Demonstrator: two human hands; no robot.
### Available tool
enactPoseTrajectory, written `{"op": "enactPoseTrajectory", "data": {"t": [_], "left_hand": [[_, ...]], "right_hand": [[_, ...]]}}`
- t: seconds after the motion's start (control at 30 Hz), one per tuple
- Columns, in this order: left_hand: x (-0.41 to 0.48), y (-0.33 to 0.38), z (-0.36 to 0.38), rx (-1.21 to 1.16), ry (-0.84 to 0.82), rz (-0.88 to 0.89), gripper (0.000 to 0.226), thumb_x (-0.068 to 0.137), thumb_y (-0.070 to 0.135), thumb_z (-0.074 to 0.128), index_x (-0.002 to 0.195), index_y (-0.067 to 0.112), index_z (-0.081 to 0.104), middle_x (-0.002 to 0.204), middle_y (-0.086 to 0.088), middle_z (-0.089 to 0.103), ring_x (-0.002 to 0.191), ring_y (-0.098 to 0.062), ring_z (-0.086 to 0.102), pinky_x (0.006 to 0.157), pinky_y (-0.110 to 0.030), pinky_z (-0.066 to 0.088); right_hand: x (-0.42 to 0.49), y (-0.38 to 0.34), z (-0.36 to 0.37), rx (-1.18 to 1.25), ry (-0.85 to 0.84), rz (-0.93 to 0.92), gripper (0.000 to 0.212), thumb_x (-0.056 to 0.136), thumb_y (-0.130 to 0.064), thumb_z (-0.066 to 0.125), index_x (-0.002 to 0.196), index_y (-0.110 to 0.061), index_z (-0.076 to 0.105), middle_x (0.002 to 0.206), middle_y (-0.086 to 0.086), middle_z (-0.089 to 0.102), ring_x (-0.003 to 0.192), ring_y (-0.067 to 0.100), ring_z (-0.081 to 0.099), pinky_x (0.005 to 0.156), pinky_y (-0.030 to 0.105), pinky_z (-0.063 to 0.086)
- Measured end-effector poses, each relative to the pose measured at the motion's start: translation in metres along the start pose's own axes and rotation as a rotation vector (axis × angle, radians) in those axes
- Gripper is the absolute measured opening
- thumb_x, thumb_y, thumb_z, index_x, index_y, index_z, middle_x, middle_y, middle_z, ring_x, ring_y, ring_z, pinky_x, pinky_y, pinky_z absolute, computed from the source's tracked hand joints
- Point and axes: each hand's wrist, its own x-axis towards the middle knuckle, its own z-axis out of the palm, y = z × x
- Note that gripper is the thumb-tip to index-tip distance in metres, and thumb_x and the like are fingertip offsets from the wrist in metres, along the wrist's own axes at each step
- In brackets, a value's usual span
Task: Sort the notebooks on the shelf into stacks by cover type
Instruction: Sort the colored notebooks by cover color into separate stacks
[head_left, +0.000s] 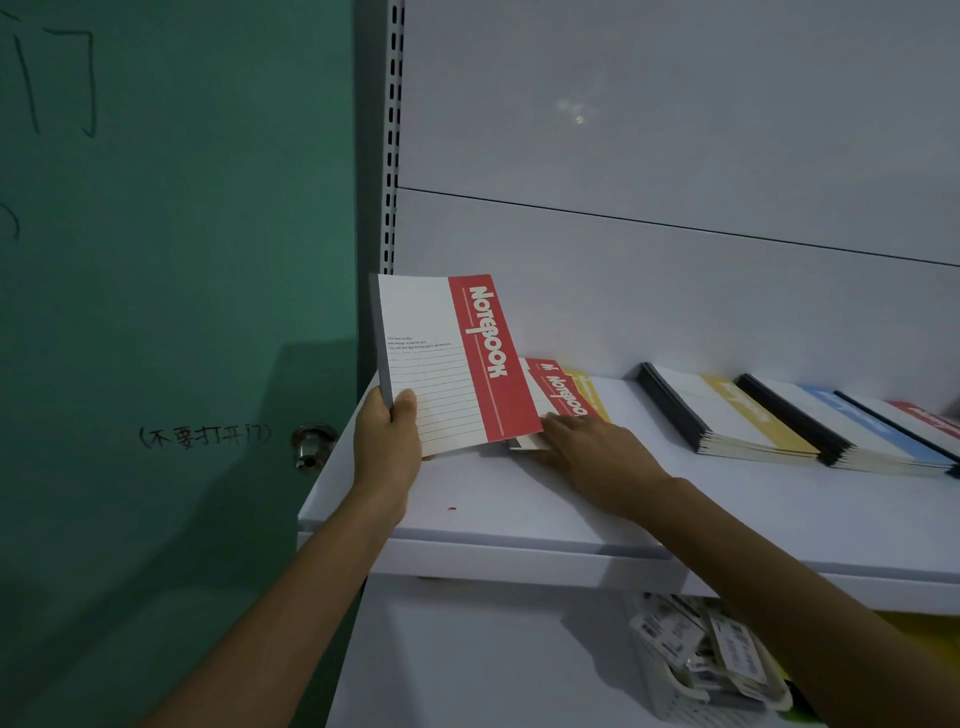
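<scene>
Head view:
- Left hand (387, 447) grips a red-band notebook (457, 364) at its lower spine corner: thumb on the front cover, fingers curled behind and out of sight. The notebook is lifted and tilted up, cover facing the camera, lower edge just above the shelf (519, 509).
- Right hand (597, 452) is palm down, just right of the left-hand fingers. Its fingers (558, 426) lie straight and close together, resting on a small loose pile (563, 392). Fingertips are hidden behind the held notebook.
- That pile lies under the right-hand fingers and beyond them: red cover on top, a yellow cover edge showing from under it on the far side.
- Well right of the right-hand fingers are three flat stacks in a row on the shelf, dark spines to the left: yellow stack (727, 410), then blue stack (841, 421), then red stack (930, 415) cut by the frame edge. The blue one overlaps the red one's edge.
- Left of the left-hand fingers: green door (156, 260) with handwritten characters, metal knob (311, 441) near the shelf corner.
- Below the right forearm, under the shelf: white basket (701, 660) of tags.
</scene>
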Motion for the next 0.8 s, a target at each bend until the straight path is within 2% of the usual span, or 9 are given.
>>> {"op": "enactPoseTrajectory", "data": {"t": [0.13,0.23,0.3,0.37,0.47,0.57,0.63,0.7,0.8], "left_hand": [[-0.003,0.001,-0.002,0.011,-0.005,-0.003,0.013,0.102,0.021,0.04,0.109,0.019,0.051,0.094,0.006,0.062,0.081,-0.01,0.059,0.054,-0.02,0.044],[-0.006,0.001,-0.003,0.045,-0.007,0.019,0.015,0.101,0.023,0.041,0.109,0.017,0.052,0.096,0.003,0.064,0.081,-0.012,0.06,0.049,-0.017,0.043],[-0.008,0.002,-0.001,0.09,-0.014,0.045,0.014,0.101,0.023,0.041,0.109,0.018,0.051,0.1,0.002,0.063,0.081,-0.011,0.061,0.047,-0.015,0.044],[-0.01,0.004,0.003,0.151,-0.049,0.095,0.013,0.101,0.023,0.04,0.11,0.022,0.049,0.103,0.003,0.062,0.084,-0.01,0.061,0.05,-0.014,0.047],[-0.019,0.007,0.014,0.201,-0.116,0.198,0.011,0.101,0.022,0.04,0.107,0.024,0.049,0.103,0.006,0.062,0.086,-0.004,0.06,0.067,-0.022,0.054],[-0.034,0.008,0.034,0.174,-0.16,0.236,0.017,0.102,0.025,0.038,0.107,0.018,0.052,0.1,0.001,0.064,0.087,-0.01,0.063,0.067,-0.026,0.057],[-0.044,0.011,0.05,0.109,-0.173,0.215,0.026,0.101,0.029,0.036,0.114,0.015,0.054,0.103,-0.003,0.065,0.091,-0.018,0.065,0.06,-0.022,0.056],[-0.051,0.014,0.063,0.003,-0.188,0.166,0.038,0.099,0.036,0.035,0.124,0.015,0.054,0.11,-0.005,0.066,0.093,-0.022,0.065,0.054,-0.019,0.055],[-0.057,0.02,0.076,-0.149,-0.237,0.109,0.063,0.087,0.053,0.029,0.134,0.017,0.051,0.115,-0.007,0.065,0.085,-0.017,0.067,0.049,-0.016,0.051]], "right_hand": [[-0.018,0.006,-0.002,-0.028,0.024,0.099,0.045,0.101,-0.03,0.039,0.145,-0.027,0.026,0.145,0.005,0.043,0.118,0.027,0.055,0.095,0.037,0.047],[-0.032,0.021,0.0,0.205,0.252,0.253,0.035,0.101,-0.02,0.039,0.136,-0.018,0.041,0.115,0.013,0.064,0.087,0.026,0.064,0.072,0.036,0.055],[-0.04,0.025,-0.004,0.44,0.446,0.365,0.027,0.101,-0.016,0.038,0.124,-0.006,0.05,0.103,0.01,0.066,0.073,0.021,0.06,0.058,0.026,0.051],[-0.044,0.024,-0.011,0.557,0.591,0.45,0.024,0.1,-0.017,0.039,0.113,-0.003,0.054,0.098,0.009,0.064,0.066,0.012,0.054,0.054,0.012,0.039],[-0.045,0.005,-0.025,0.5,0.733,0.357,0.034,0.099,-0.028,0.038,0.114,-0.004,0.058,0.077,0.002,0.06,0.056,0.006,0.056,0.05,0.01,0.034],[-0.042,-0.019,-0.023,0.265,0.745,0.143,0.05,0.093,-0.042,0.047,0.131,-0.008,0.053,0.098,0.01,0.069,0.081,0.023,0.07,0.061,0.034,0.059],[-0.038,-0.03,-0.008,0.076,0.699,0.072,0.053,0.088,-0.032,0.059,0.136,-0.011,0.049,0.128,0.015,0.06,0.112,0.033,0.061,0.086,0.054,0.052],[-0.04,-0.031,0.003,0.073,0.644,0.015,0.056,0.09,-0.031,0.058,0.141,-0.014,0.04,0.138,0.013,0.052,0.125,0.033,0.051,0.097,0.054,0.042],[-0.052,-0.023,0.006,0.073,0.578,-0.009,0.052,0.098,-0.043,0.031,0.144,-0.018,0.032,0.143,0.008,0.047,0.132,0.028,0.044,0.108,0.051,0.033]]}}
